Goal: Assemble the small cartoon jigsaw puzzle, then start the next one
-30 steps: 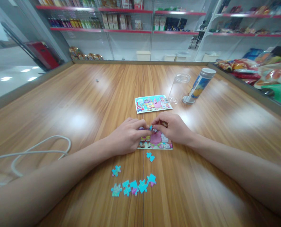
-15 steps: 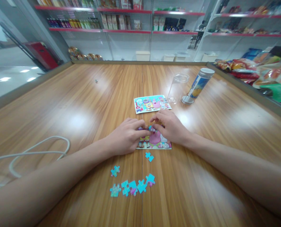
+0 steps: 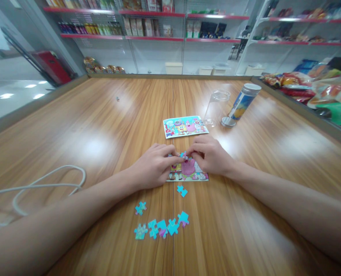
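your left hand covers the left part of the puzzle, fingers slightly parted at its top, likely to steady it. your right hand brings thumb and index finger close together at the upper edge; i cannot tell whether either hand pinches a piece. the picture card lies just beyond, probably for comparing, and loose pieces sit nearer you, within reach. the surface is open right of those pieces; the clear jar crowds the card's right corner
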The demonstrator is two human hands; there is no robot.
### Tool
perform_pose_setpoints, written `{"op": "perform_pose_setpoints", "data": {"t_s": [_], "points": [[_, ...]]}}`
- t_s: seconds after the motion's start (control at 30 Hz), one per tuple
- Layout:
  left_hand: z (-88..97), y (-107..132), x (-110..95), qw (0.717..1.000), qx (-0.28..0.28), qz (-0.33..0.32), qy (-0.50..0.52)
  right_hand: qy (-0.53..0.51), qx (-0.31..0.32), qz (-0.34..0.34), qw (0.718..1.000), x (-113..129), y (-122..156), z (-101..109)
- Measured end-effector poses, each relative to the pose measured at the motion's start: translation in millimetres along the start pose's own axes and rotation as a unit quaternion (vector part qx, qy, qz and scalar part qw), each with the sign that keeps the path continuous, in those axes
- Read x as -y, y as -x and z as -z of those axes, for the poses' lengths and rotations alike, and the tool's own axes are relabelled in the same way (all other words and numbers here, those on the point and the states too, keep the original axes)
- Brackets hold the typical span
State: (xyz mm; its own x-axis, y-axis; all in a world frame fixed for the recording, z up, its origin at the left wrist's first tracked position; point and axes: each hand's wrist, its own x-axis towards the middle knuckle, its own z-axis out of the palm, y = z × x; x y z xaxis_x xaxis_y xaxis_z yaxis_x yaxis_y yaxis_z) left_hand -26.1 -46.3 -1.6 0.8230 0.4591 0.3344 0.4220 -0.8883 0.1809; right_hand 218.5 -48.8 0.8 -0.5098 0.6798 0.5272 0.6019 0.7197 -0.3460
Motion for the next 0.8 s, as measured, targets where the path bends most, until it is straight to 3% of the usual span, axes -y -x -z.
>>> {"op": "perform_pose_setpoints", "data": {"t_s": [0.13, 0.3, 0.47, 0.8], "points": [[-0.5, 1, 0, 1.0, -0.006, 0.005, 0.006, -0.013, -0.001, 0.062, 0.998, 9, 3, 7], [0.1, 1, -1, 1.0, -0.005, 0.006, 0.026, -0.049, 0.161, 0.213, 0.963, 35, 9, 11], [0.0, 0, -1, 0.999, -0.01, 0.012, 0.033, -0.052, 0.22, 0.202, 0.953, 48, 10, 8], [-2.8, -2, -1, 0.999, -0.032, 0.009, 0.037, -0.057, 0.229, 0.192, 0.953, 58, 9, 7]]}}
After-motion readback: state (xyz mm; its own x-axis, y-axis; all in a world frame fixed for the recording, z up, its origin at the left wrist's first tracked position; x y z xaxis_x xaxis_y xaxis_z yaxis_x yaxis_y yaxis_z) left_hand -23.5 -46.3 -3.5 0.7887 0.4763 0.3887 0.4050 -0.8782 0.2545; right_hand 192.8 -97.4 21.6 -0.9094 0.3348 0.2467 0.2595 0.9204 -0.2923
